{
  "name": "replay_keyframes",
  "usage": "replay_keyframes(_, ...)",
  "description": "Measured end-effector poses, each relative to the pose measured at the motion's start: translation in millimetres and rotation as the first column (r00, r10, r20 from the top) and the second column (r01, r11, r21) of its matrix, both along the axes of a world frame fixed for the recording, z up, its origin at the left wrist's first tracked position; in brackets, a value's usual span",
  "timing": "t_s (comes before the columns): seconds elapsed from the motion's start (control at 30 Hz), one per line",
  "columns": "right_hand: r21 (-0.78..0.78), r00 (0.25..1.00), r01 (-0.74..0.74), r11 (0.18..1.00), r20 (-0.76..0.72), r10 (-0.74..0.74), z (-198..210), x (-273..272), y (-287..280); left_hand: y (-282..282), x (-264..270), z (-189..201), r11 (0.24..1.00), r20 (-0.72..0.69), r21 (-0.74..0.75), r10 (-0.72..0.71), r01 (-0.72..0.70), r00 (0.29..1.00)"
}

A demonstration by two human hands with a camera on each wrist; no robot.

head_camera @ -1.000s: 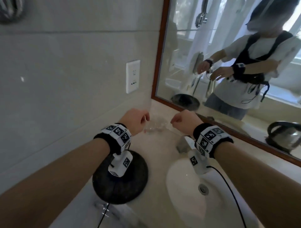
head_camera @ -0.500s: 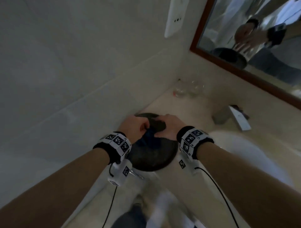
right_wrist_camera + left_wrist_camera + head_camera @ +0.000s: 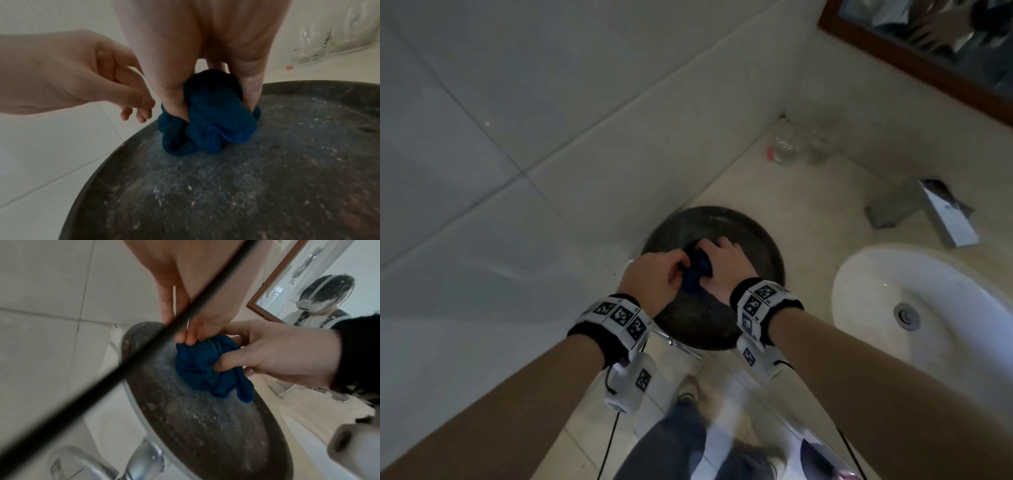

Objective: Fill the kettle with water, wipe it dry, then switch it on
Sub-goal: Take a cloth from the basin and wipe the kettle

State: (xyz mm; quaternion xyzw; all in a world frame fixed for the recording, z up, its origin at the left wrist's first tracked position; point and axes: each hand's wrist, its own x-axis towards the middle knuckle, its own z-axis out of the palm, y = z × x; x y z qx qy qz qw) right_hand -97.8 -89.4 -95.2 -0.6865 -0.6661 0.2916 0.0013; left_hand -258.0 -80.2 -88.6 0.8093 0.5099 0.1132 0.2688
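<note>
A crumpled blue cloth (image 3: 700, 265) (image 3: 201, 366) (image 3: 216, 116) lies on a dark round tray (image 3: 756, 246) (image 3: 205, 426) (image 3: 246, 178) on the counter by the tiled wall. My right hand (image 3: 722, 260) (image 3: 267, 353) (image 3: 213, 104) grips the cloth from above, thumb on one side and fingers on the other. My left hand (image 3: 654, 277) (image 3: 185, 337) (image 3: 135, 113) hangs loosely curled at the cloth's left edge, its fingertips at the cloth without a clear hold. No kettle is in view.
A white sink (image 3: 859, 274) sits right of the tray, with a chrome faucet (image 3: 928, 212) behind it. Clear glasses (image 3: 801, 144) stand in the back corner under the mirror (image 3: 928, 34). The tiled wall runs close on the left. A chrome fitting (image 3: 144, 459) is by the tray's near edge.
A second ago both hands were raised near the glasses, with the kettle reflected in the mirror. They dropped onto the tray and the blue cloth; the view tilted down.
</note>
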Motion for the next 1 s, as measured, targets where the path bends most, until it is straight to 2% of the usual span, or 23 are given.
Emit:
replay_keyframes(0.13, 0.078, 0.999, 0.022, 0.997, -0.032, -0.019, 12.7, 3.1, 2.5, 4.0, 1.4, 14.0, 0.996, 0.071, 0.091, -0.025, 0.019, 0.997)
replay_keyframes(0.3, 0.139, 0.998, 0.064, 0.988, -0.028, -0.061, 46.8, 25.1, 1.2, 8.0, 21.1, 37.7, 0.989, 0.077, 0.147, -0.041, 0.029, 0.996)
replay_keyframes(0.5, 0.268, 0.989, 0.148, 0.952, -0.011, -0.15, 112.2, 78.3, -18.3, 9.5, 77.5, 88.8, 0.967, 0.165, 0.212, -0.176, 0.14, 0.97)
replay_keyframes(0.63, 0.338, 0.971, 0.218, 0.916, 0.024, -0.24, 155.8, 124.5, -41.4, 0.6, 128.1, 130.6, 0.94, 0.159, 0.262, -0.266, 0.219, 0.951)
replay_keyframes(0.83, 0.429, 0.906, 0.363, 0.827, 0.043, -0.42, 214.2, 200.4, -103.1, -31.6, 213.7, 182.2, 0.865, 0.201, 0.361, -0.436, 0.348, 0.877)
replay_keyframes(1.0, 0.499, 0.817, 0.482, 0.721, 0.043, -0.576, 247.6, 265.0, -185.4, -79.0, 295.6, 209.1, 0.767, 0.203, 0.397, -0.608, 0.504, 0.767)
